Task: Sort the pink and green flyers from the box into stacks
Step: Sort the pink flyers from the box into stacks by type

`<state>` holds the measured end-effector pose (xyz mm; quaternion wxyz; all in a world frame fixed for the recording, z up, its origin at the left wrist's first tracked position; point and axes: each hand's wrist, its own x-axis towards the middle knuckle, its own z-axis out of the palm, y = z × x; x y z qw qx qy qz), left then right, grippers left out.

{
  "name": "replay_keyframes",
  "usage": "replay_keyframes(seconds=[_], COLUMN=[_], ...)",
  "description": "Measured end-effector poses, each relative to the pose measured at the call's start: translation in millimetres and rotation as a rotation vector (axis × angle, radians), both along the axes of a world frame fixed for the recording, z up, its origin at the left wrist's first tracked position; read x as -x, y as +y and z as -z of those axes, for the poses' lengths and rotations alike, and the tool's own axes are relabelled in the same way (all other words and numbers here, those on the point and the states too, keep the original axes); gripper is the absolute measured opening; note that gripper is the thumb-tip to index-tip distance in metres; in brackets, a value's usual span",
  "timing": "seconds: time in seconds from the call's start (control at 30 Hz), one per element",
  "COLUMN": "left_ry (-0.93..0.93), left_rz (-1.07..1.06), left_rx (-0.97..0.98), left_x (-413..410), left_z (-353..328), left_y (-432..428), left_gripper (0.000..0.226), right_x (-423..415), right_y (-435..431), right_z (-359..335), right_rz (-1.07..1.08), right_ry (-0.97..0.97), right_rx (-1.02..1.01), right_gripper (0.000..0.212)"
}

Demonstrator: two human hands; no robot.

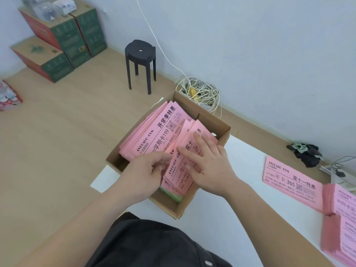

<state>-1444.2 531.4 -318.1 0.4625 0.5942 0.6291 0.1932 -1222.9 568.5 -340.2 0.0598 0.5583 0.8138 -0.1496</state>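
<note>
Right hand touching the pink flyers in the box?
Touching. Head view shows the right hand resting flat on the pink flyers inside the box.

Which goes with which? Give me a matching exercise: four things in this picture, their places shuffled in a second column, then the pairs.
1. black stool
2. green flyers
3. white cable coil
4. pink stacks

A. near end of the box, under pink flyers
B. on the white table
C. standing on the wooden floor
D. heaped beyond the box's far side

Pairs: 1-C, 2-A, 3-D, 4-B.
</note>
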Motion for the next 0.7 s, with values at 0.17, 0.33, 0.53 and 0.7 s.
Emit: replay_keyframes(seconds=[0.17, 0.33, 0.53, 0.7], left_ry=[-0.05, -0.054, 0.021, 0.057], left_rz=[0.028, -0.065, 0.0, -0.025], left_rx=[-0.046, -0.156, -0.054, -0.032], left_x=[2.4, 5.9, 3.8, 2.4], left_z=[2.9, 11.3, 11.0, 10.1], left_y=[-6.8, -9.6, -7.1, -0.7], left_gripper=[0.044, 0.042, 0.039, 0.04], right_x=[-2.3, -1.1, -8.2, -5.6], right_y=[1.2, -3.4, -8.3, -5.5], right_z=[2.8, 7.9, 13.8, -3.2], right_rz=[-0.017, 0.095, 0.158, 0.235], right_ry=[0.017, 0.199, 0.42, 0.589], right_rx=[0.008, -0.058, -0.106, 0.012], right_gripper=[0.059, 0.041, 0.015, 0.029])
